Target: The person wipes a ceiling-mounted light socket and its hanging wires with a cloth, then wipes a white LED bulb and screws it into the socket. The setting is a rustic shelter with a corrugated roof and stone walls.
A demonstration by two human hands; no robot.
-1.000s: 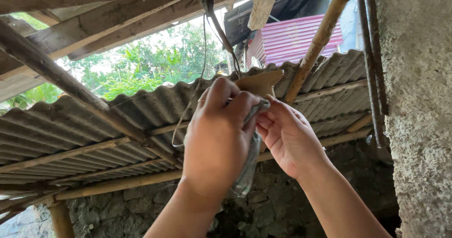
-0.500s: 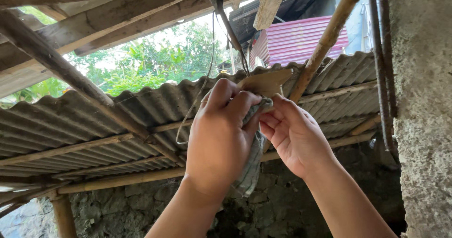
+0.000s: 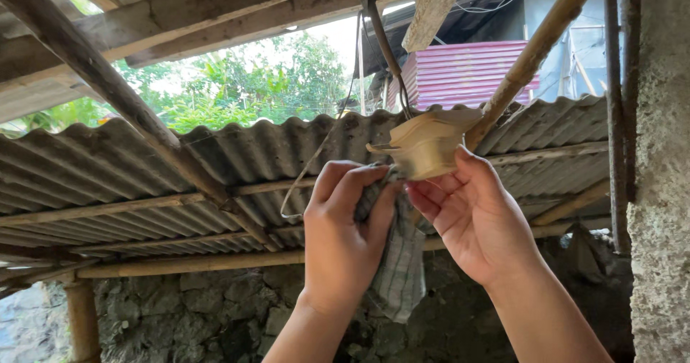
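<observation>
Both hands are raised overhead. My left hand (image 3: 345,237) grips a grey checked cloth (image 3: 399,269) that hangs down between the hands. My right hand (image 3: 474,216) holds the underside of a tan, stacked, cup-like fitting (image 3: 428,147) that dangles from a dark cord (image 3: 381,36) tied to the roof beam. The top of the cloth is bunched against the bottom of the fitting. A thin wire loop (image 3: 305,180) droops to the left of my left hand.
A corrugated grey roof (image 3: 129,169) slopes across the view on bamboo poles (image 3: 180,262). A slanting bamboo pole (image 3: 535,54) passes just behind the fitting. A rough concrete pillar (image 3: 661,190) stands at right, a stone wall (image 3: 194,313) below.
The view has tilted, so the hands sit lower in the picture. My left hand has slid down off the tan fitting, which now shows in full; the cloth hangs lower.
</observation>
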